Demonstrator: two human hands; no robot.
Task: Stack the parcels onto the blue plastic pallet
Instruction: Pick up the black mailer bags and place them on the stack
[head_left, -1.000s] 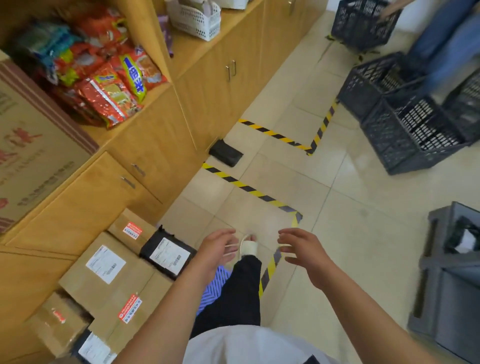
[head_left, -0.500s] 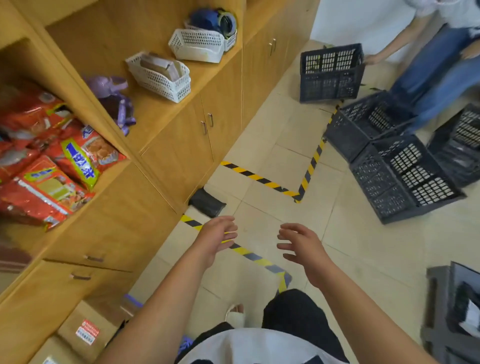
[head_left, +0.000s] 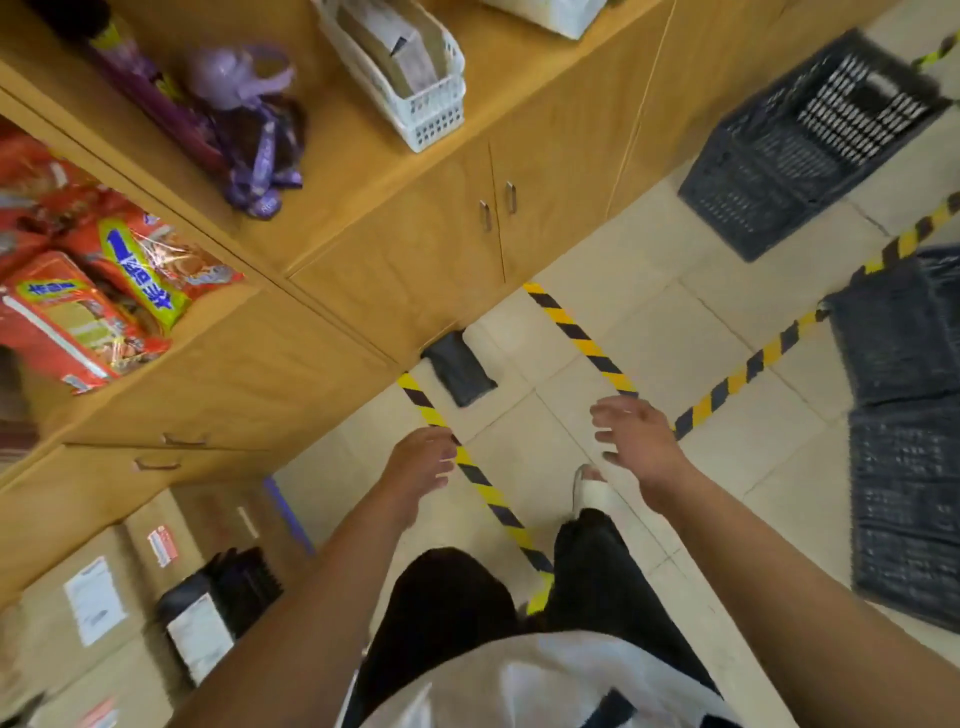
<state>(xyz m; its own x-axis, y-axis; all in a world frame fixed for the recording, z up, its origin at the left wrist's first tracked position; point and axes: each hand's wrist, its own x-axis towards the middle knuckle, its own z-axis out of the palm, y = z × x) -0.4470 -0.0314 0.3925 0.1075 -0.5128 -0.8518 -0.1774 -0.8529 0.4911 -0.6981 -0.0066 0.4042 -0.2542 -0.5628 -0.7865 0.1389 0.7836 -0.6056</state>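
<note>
Head: parcels (head_left: 98, 613) lower-left of empty left hand (head_left: 415, 467).

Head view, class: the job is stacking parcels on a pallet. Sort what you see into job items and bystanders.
Belongs to the job:
- cardboard parcels
- black bagged parcel
- dark parcel on floor
- left hand, empty
- right hand, empty

Just lying about:
- snack packets
- white basket
- dark crates
- hazard tape

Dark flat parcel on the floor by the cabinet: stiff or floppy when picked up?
Likely floppy: the dark flat parcel looks like a soft poly bag with rounded, sagging edges. Probably light, as it lies thin. Its smooth film may be slippery.
</note>
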